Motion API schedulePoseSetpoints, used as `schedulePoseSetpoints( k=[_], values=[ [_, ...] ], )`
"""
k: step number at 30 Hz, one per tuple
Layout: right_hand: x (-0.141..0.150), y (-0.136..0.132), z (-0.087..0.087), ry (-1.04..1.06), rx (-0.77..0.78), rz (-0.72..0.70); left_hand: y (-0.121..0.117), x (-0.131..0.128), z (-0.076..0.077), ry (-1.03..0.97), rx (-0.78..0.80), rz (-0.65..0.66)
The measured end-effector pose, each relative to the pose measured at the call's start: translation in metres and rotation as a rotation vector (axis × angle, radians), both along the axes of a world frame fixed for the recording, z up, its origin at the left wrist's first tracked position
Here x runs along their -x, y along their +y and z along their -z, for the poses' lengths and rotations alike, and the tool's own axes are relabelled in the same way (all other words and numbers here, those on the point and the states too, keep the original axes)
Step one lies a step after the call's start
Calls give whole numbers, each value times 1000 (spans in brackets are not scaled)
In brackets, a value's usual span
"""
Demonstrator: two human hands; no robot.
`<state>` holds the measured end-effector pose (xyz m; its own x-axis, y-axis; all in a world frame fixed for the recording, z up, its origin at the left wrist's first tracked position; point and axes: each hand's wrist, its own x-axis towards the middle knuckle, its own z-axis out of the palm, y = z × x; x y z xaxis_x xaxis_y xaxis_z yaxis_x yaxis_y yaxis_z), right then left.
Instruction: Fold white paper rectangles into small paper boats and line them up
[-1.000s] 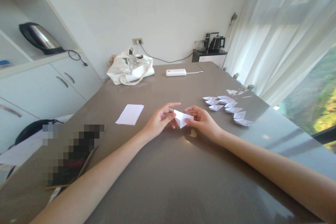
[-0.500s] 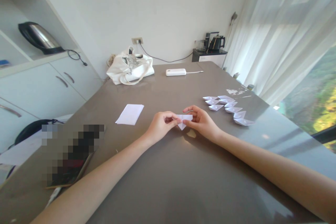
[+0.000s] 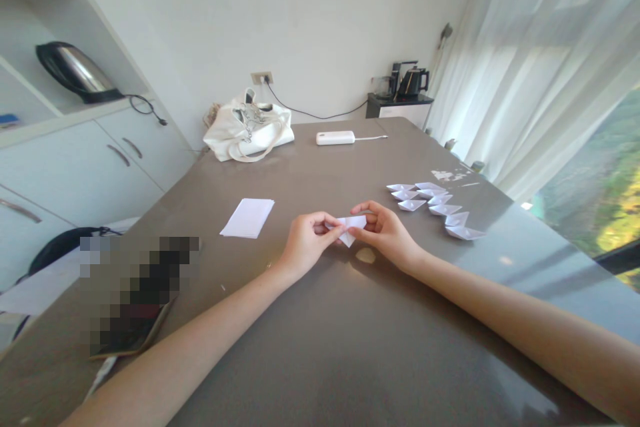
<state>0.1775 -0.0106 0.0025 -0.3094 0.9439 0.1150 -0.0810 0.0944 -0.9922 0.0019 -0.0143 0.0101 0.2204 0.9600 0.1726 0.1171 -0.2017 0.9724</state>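
A small folded piece of white paper (image 3: 350,226) is held just above the grey-brown table (image 3: 320,347), between both my hands. My left hand (image 3: 307,240) pinches its left end with fingers closed. My right hand (image 3: 383,230) pinches its right end, fingers curled around it. Several finished white paper boats (image 3: 435,205) lie in a cluster to the right of my right hand. A flat stack of white paper sheets (image 3: 248,217) lies to the left of my left hand.
A white handbag (image 3: 249,127) and a white power bank (image 3: 335,138) with a cable sit at the table's far end. A phone (image 3: 133,320) lies near the left edge. Small paper scraps (image 3: 447,175) lie beyond the boats. Cabinets and a kettle (image 3: 75,71) stand at left, curtains at right.
The paper piece went from an open, upright shape to a flatter fold. My left forefinger, stretched out a second ago, has closed onto the paper. Both hands stay in nearly the same spot.
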Motion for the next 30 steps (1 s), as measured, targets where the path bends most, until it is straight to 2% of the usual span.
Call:
schedulePoseSetpoints(
  k=[7,11,15,20,30],
  values=[
    [1,-2,-2,-32,46,-41,0,1,1,10,-6,10],
    [1,-2,-3,-43,42,-27,-1,-1,1,-60,38,37],
    [-1,-2,-4,-57,33,22,1,-1,-1,-199,173,26],
    [-3,1,-3,-43,33,84,6,3,1,-208,376,132],
    [-2,-1,-2,-16,38,93,2,0,-2,-173,270,41]
  ],
)
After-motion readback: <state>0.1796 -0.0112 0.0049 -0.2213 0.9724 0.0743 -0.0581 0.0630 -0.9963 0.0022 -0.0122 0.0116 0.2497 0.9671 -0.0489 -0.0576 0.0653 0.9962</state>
